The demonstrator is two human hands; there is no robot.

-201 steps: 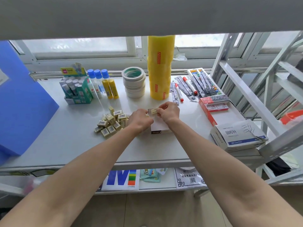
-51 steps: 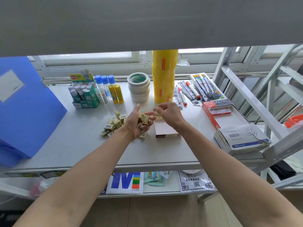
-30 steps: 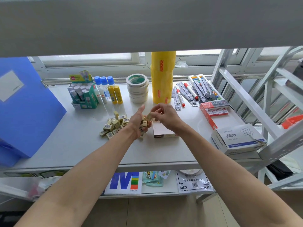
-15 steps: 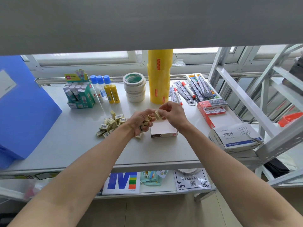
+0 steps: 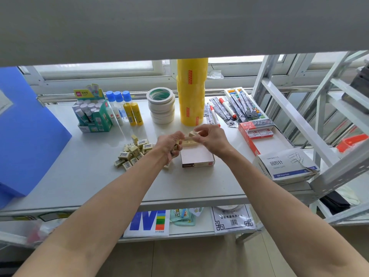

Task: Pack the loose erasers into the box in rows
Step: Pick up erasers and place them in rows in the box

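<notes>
Right hand [image 5: 211, 137] pinched a single cream eraser [image 5: 193, 134] between thumb and fingertips, held just above the far end of the box [image 5: 196, 156]. Left hand [image 5: 169, 143] was curled around several more erasers, fingers closed on them, just left of the box and close to the right hand. The box sat open on the white table [image 5: 89, 176], near its middle; one row of erasers [image 5: 188, 141] lay along the box's far wall, the remainder of the box floor showing bare. One stray eraser lay on the table beside the box's left front corner, partly under the left wrist.

A loose pile of erasers [image 5: 132, 151], barcoded sleeves visible, lay on the table left of the left hand.

Behind, along the window side: a green carton of glue sticks [image 5: 91, 116], blue-capped bottles [image 5: 117, 106], a stack of masking tape rolls [image 5: 161, 107], a tall stack of yellow tape rolls [image 5: 191, 90], packaged markers [image 5: 225, 108]. To the right: a red box [image 5: 255, 134] and a paper clip carton [image 5: 285, 166]. A blue folder [image 5: 26, 136] stood at the left edge.
</notes>
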